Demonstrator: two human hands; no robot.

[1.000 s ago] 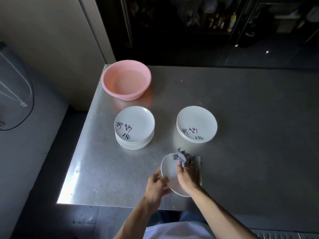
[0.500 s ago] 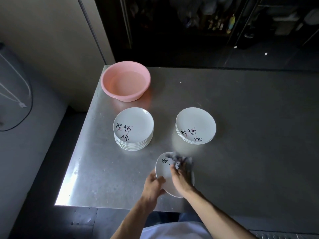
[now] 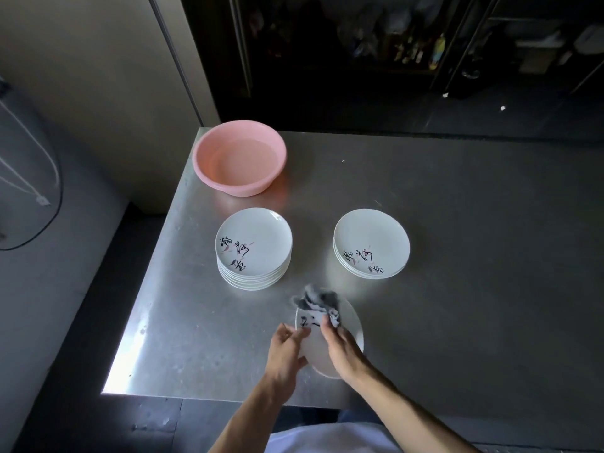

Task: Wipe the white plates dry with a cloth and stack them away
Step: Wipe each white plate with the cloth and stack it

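brushed metal table (image 3: 457, 223), glossy plates (image 3: 258, 237)

Pink basin (image 3: 239, 157) on steel table (image 3: 457, 207)

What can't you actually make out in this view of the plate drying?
Head view only:
- Held plate: most of its painted writing is covered by the cloth and the right hand.
- Left hand: its grip behind the plate's rim is hidden by the plate.
- Right stack: plate count, edges too thin to separate.
- Pink basin: water or not, unclear.
- Back shelves: contents too dark.
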